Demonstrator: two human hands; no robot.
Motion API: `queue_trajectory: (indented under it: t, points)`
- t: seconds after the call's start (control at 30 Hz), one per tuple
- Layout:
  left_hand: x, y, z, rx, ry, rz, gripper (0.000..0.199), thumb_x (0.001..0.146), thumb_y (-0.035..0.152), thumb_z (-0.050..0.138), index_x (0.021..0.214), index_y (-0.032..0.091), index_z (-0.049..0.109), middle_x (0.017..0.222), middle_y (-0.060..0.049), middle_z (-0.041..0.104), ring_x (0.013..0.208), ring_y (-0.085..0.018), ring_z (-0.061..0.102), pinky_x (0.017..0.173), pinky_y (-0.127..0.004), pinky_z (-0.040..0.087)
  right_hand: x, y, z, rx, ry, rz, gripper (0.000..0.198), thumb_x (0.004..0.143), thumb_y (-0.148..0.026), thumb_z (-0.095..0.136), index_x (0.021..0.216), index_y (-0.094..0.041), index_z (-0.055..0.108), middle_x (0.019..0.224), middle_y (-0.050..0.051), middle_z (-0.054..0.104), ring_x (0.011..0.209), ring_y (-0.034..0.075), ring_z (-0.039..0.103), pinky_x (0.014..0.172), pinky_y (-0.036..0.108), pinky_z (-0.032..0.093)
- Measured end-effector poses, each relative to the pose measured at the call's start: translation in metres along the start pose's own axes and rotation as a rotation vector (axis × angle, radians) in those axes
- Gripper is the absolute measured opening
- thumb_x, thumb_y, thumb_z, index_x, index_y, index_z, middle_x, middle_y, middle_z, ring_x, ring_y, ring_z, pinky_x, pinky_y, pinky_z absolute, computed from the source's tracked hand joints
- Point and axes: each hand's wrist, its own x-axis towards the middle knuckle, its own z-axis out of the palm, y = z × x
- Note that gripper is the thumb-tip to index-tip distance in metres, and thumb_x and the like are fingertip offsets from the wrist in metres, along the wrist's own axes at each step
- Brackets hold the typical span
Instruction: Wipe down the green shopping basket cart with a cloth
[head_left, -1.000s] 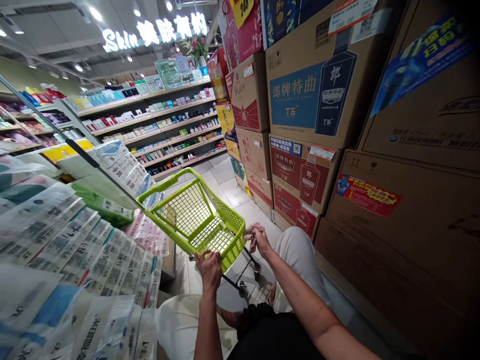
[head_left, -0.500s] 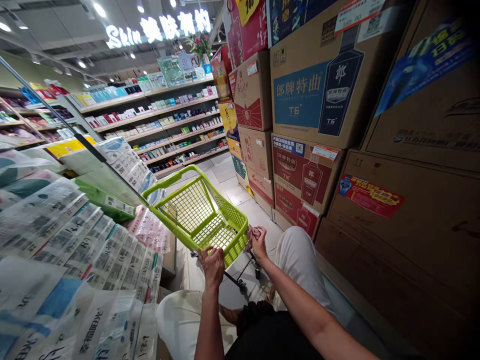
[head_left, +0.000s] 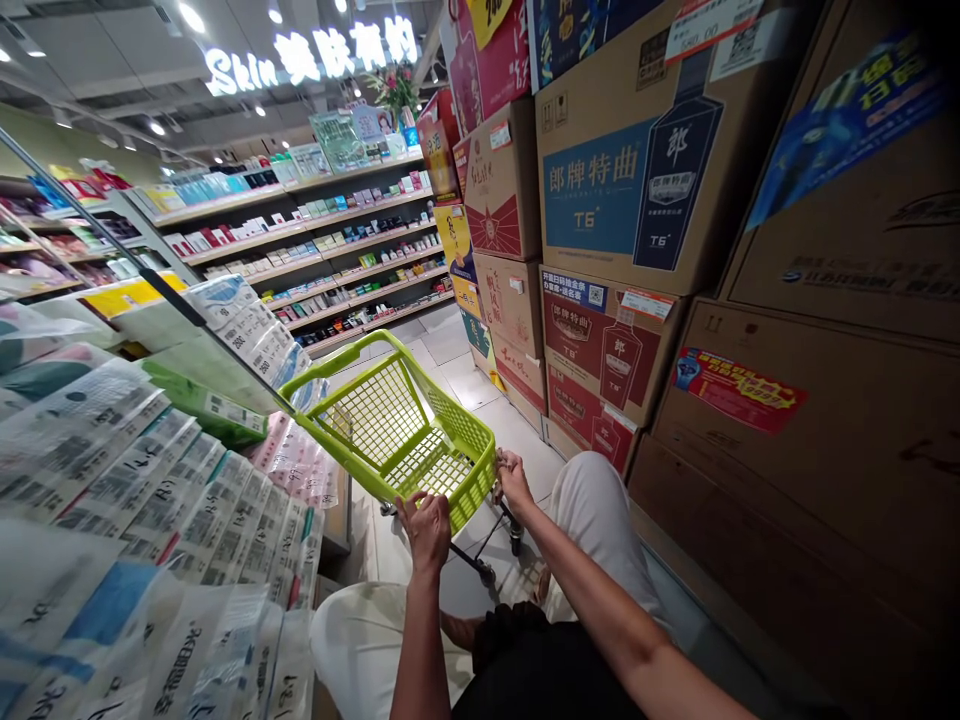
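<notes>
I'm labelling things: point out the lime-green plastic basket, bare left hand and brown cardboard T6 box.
Lime-green plastic basket (head_left: 474,492), head view: near wall.
Bare left hand (head_left: 428,530), head view: its back.
Brown cardboard T6 box (head_left: 589,187), head view: blue panel.

The lime-green, lattice-sided cart (head_left: 474,494) stood on dark wheels (head_left: 487,574); a small, crumpled, brownish cloth (head_left: 501,461) was bunched at its near right corner.

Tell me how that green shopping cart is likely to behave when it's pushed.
The green shopping cart should roll readily, since wheels show beneath it. Its open lattice sides suggest it is fairly light for its size. The basket sits high over a thin dark frame, so a hard sideways shove might make it wobble.
</notes>
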Motion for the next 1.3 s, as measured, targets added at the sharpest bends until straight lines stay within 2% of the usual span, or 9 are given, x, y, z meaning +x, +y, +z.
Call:
queue_trajectory:
  t: [0.17,0.33,0.47,0.57,0.77,0.97,1.03,1.17,1.3]
  points:
    - [0.003,0.007,0.001,-0.006,-0.022,-0.001,0.049,0.103,0.035,0.031,0.068,0.024,0.064,0.083,-0.002,0.071,0.116,-0.025,0.052,0.124,-0.056,0.001,0.000,0.010,0.003,-0.332,0.072,-0.292,0.044,0.076,-0.023,0.053,0.119,-0.024,0.056,0.123,0.011,0.053,0.123,0.026,0.053,0.107,0.044,0.045]
    - [0.001,0.014,0.004,0.016,-0.014,0.015,0.047,0.103,0.031,0.031,0.072,0.024,0.065,0.082,-0.002,0.069,0.113,-0.025,0.053,0.123,-0.058,0.002,-0.006,0.039,-0.001,-0.367,0.130,-0.179,0.039,0.081,-0.029,0.053,0.119,-0.022,0.052,0.113,0.012,0.058,0.115,0.028,0.055,0.098,0.044,0.050]
    - [0.000,0.022,0.008,0.024,-0.033,0.053,0.043,0.103,0.029,0.031,0.077,0.023,0.066,0.084,-0.002,0.069,0.115,-0.026,0.053,0.122,-0.060,0.002,0.007,0.021,0.006,-0.317,0.194,-0.393,0.053,0.087,-0.025,0.045,0.138,-0.017,0.035,0.134,0.018,0.050,0.124,0.026,0.051,0.105,0.046,0.045]
    - [0.000,0.031,0.011,0.020,-0.060,0.046,0.043,0.103,0.030,0.030,0.081,0.024,0.067,0.088,-0.003,0.070,0.117,-0.026,0.053,0.122,-0.062,0.000,0.012,0.012,0.002,-0.399,0.140,-0.546,0.055,0.086,-0.023,0.045,0.141,-0.017,0.038,0.140,0.017,0.048,0.133,0.026,0.045,0.113,0.047,0.038]
    - [0.004,0.021,0.013,-0.039,-0.057,0.089,0.038,0.103,0.032,0.033,0.109,0.028,0.071,0.113,-0.005,0.069,0.124,-0.024,0.052,0.125,-0.059,0.008,0.006,0.036,-0.015,-0.446,0.168,-0.223,0.044,0.077,-0.022,0.046,0.119,-0.019,0.058,0.116,0.014,0.064,0.115,0.029,0.058,0.100,0.048,0.047]
    - [0.009,-0.002,0.009,0.018,0.009,0.084,0.034,0.100,0.036,0.041,0.106,0.026,0.073,0.128,-0.009,0.061,0.141,-0.028,0.037,0.124,-0.057,0.019,0.009,0.010,-0.005,-0.376,0.171,-0.508,0.052,0.083,-0.022,0.045,0.135,-0.020,0.047,0.137,0.014,0.056,0.132,0.024,0.047,0.113,0.045,0.038]
    - [0.008,-0.005,0.009,0.035,-0.034,0.072,0.034,0.099,0.040,0.044,0.115,0.027,0.070,0.130,-0.009,0.058,0.144,-0.028,0.032,0.124,-0.057,0.018,0.004,0.011,-0.005,-0.403,0.158,-0.470,0.051,0.083,-0.023,0.046,0.134,-0.019,0.048,0.136,0.015,0.056,0.132,0.027,0.046,0.114,0.048,0.036]
    - [0.006,-0.007,0.009,0.087,-0.152,0.075,0.050,0.096,0.048,0.051,0.142,0.030,0.050,0.139,-0.009,0.054,0.146,-0.029,0.030,0.122,-0.066,0.009,0.000,0.018,-0.005,-0.376,0.162,-0.178,0.045,0.080,-0.027,0.047,0.124,-0.018,0.049,0.126,0.017,0.060,0.124,0.030,0.052,0.108,0.051,0.040]
    - [0.006,-0.005,0.011,0.159,-0.079,0.092,0.050,0.099,0.045,0.045,0.145,0.026,0.045,0.134,-0.011,0.058,0.144,-0.028,0.035,0.123,-0.065,0.006,0.006,0.004,0.004,-0.333,0.162,-0.335,0.049,0.084,-0.027,0.045,0.132,-0.017,0.043,0.138,0.019,0.052,0.133,0.028,0.045,0.112,0.048,0.037]
